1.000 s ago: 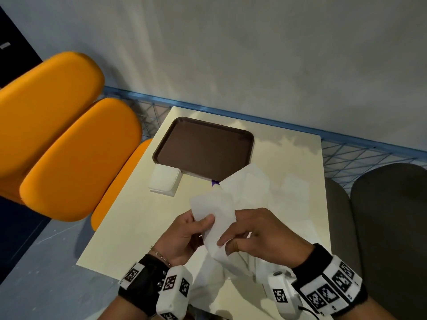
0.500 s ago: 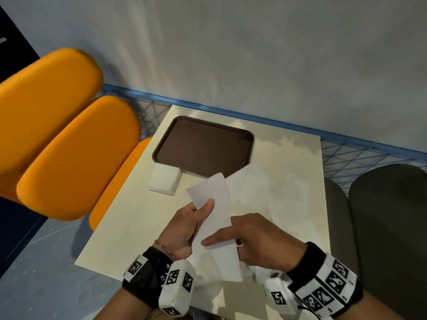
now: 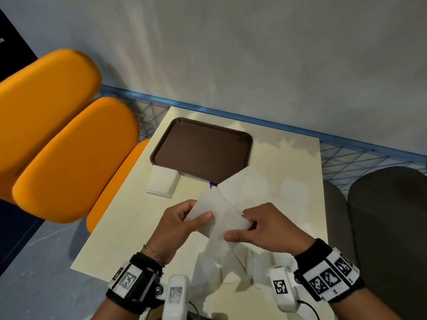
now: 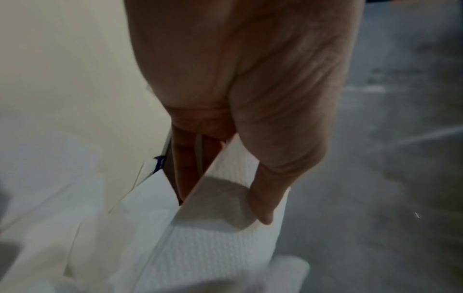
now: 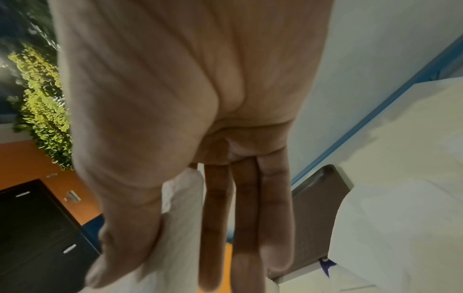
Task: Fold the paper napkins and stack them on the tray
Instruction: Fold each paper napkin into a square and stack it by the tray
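Observation:
A white paper napkin [image 3: 217,213] is held above the near part of the cream table [image 3: 129,227]. My left hand [image 3: 182,218] pinches its left edge, thumb on top [image 4: 263,198]. My right hand [image 3: 261,227] pinches its right side between thumb and fingers [image 5: 245,218]; the napkin [image 5: 180,218] shows beside the thumb. The napkin [image 4: 213,247] hangs down below both hands. The brown tray [image 3: 203,148] lies bare at the far left of the table. A stack of folded white napkins [image 3: 163,182] sits just in front of the tray's near left corner.
A plastic wrapper with loose napkins [image 3: 254,188] lies on the table right of the hands, reaching the tray's near right corner. Orange chairs [image 3: 69,153] stand to the left, a grey chair [image 3: 388,227] to the right. A grey wall and blue mesh rail [image 3: 346,153] back the table.
The napkin stood tall and narrow in my left hand with the right index finger on it; now both hands hold it lower and wider, the right hand shifted to its right edge.

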